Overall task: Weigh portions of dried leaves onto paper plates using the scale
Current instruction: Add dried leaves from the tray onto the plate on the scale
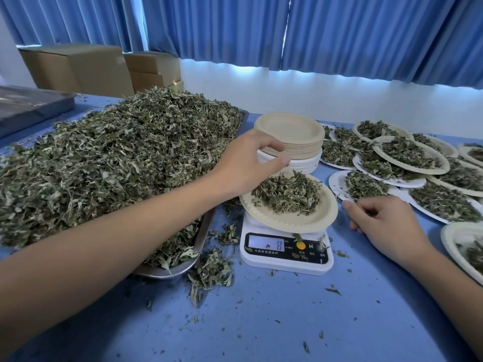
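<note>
The plate (300, 220) of leaves (287, 194) sits on the scale (286, 259), at 3 o'clock of the tray (202, 239). The leaves look light and crumbly, and the plate flimsy, so lift it by opposite rims. The left grip (251, 163) hovers at its 10 o'clock, fingers apart. The right grip (386, 223) rests at 3 o'clock, loosely curled and empty. The left palm is hidden and the display is partly unreadable.

Bright, sharp view; daylight glows under curtains (235, 27).
</note>
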Available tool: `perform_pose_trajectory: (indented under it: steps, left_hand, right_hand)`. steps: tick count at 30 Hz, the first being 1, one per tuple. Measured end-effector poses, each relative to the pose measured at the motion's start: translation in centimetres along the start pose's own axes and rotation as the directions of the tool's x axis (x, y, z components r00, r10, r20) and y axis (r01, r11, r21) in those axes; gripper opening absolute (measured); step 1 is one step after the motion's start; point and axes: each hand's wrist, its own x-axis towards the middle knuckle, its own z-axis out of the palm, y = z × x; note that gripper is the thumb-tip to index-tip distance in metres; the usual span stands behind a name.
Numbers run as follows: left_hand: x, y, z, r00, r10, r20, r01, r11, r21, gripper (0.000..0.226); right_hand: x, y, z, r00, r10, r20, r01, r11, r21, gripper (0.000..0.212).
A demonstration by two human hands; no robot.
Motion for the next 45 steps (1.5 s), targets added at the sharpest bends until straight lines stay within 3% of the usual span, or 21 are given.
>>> perform_pose_trajectory:
  steps: [10,14,19,26,36,43,45]
  left_hand:
    - [-0.5,0.0,0.3,0.983,-0.009,0.184,-0.013,0.993,0.121,0.04]
    - [-0.5,-0.3,0.5,0.976,-0.023,0.218,-0.003,0.993,0.115,0.019]
    - [-0.3,-0.5,0.4,0.994,0.003,0.108,-0.001,1.0,-0.018,0.002]
    - [0.1,-0.5,0.1,1.0,-0.009,-0.021,0.003,0.967,-0.255,0.007]
    - [0.2,-0.7,-0.8,0.996,-0.063,-0.064,0.02,0.851,-0.524,0.008]
    - [1.5,-2.6,-3.4,0.956,-0.216,-0.2,0.086,0.854,-0.513,0.004]
    - [2.0,-3.3,-4.2,0.919,-0.262,-0.294,0.132,0.908,-0.397,0.007]
  right_hand:
    - [0.1,0.2,0.1,1.0,-0.011,0.015,0.011,1.0,-0.003,0.048]
    - [0.2,0.2,0.2,1.0,-0.006,0.025,0.006,1.0,-0.008,0.047]
    - [0.3,0.0,0.3,1.0,0.002,0.028,-0.002,1.0,-0.012,0.046]
    - [0.1,-0.1,0.1,0.999,-0.001,0.033,0.001,1.0,-0.005,0.046]
    - [0.2,-0.1,0.2,0.999,0.007,0.043,-0.006,1.0,-0.017,0.045]
    - [0.2,-0.1,0.1,0.999,-0.004,0.044,0.005,1.0,-0.022,0.045]
    - [0.2,-0.2,0.1,0.999,-0.004,0.045,0.005,1.0,-0.023,0.045]
